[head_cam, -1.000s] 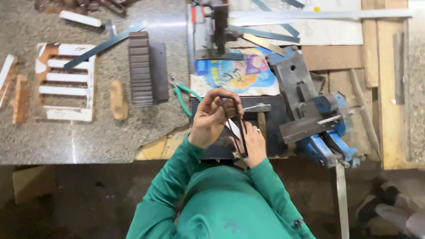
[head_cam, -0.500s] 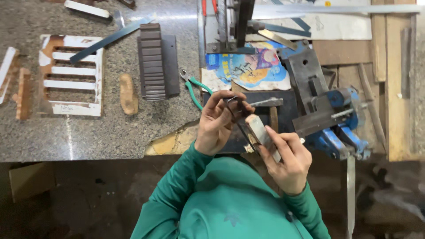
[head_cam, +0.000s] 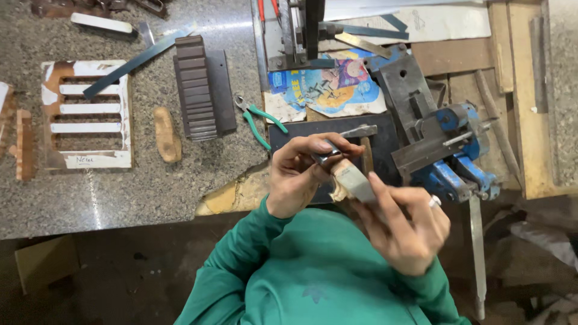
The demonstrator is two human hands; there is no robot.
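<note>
Left hand (head_cam: 298, 174) pinching small metal part (head_cam: 325, 156), right hand (head_cam: 403, 225) gripping pale file handle (head_cam: 355, 180), blue vise (head_cam: 448, 150) beside, on desk (head_cam: 120, 186)

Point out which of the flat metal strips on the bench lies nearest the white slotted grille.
The long dark strip lying diagonally across the granite: its lower end reaches the grille. The other strips lie far right, by the blue vise.

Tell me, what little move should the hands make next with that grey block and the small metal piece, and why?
Probably a short stroke of the grey block along the small metal piece. The left hand pinches the metal piece above the bench, and the right hand holds the block tilted with its upper end right at the piece, so rubbing looks likeliest.
</note>
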